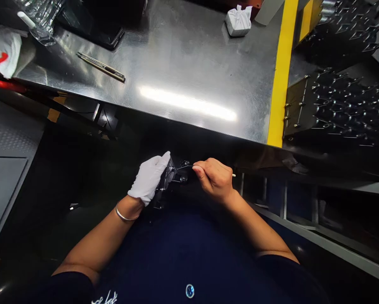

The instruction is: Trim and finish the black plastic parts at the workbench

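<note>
My left hand [150, 177], in a white glove, is closed around a clear, shiny part [170, 173] with small knobs on its right side. I cannot make out its exact kind. Bare and closed, my right hand [215, 177] grips a thin tool [234, 175] whose pale end sticks out behind the fist. From its fingertips the tool's fine metal tip [186, 166] reaches left to the clear part. Whether tip and part touch is too small to tell. Both hands are in front of my body, below the table edge.
A metal table [183, 63] with a yellow edge strip [278, 84] lies ahead. On it are two slim pens or blades [101, 67], a white wrapped block [239, 21], a black case [104, 25] and clear parts [44, 21]. Black racks of pins [341, 109] stand right.
</note>
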{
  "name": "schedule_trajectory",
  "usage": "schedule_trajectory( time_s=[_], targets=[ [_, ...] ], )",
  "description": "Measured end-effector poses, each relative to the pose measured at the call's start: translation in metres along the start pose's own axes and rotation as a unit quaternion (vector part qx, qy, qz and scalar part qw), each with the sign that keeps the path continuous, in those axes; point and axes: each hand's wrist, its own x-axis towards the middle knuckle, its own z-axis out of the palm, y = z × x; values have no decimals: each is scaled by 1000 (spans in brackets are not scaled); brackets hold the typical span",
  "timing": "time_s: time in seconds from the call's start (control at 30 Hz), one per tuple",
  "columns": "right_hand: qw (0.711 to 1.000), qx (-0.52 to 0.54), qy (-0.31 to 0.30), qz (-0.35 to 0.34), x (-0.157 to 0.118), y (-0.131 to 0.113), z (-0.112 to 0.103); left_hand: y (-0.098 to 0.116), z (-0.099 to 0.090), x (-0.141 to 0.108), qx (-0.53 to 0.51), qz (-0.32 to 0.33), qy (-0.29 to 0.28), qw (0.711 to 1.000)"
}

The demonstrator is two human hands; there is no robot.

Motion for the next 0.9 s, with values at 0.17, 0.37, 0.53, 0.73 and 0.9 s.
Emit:
schedule_trajectory(
  time_s=[0.17,0.37,0.53,0.73,0.9],
  targets=[
    [1000,-31,-2,-3,2,1,2,-5,0,0,10,-4,-4,1000],
    [1000,9,-1,7,-2,-1,8,-3,0,-1,-3,-13,-8,1000],
    [998,49,-39,22,-5,-3,6,-4,2,-3,-6,-18,3,1000],
    [979,175,-108,16,1,-2,-7,0,1,-7,-34,19,31,999],
    [983,156,-92,20,3,-3,-11,4,-1,-10,-70,48,48,995]
  ],
)
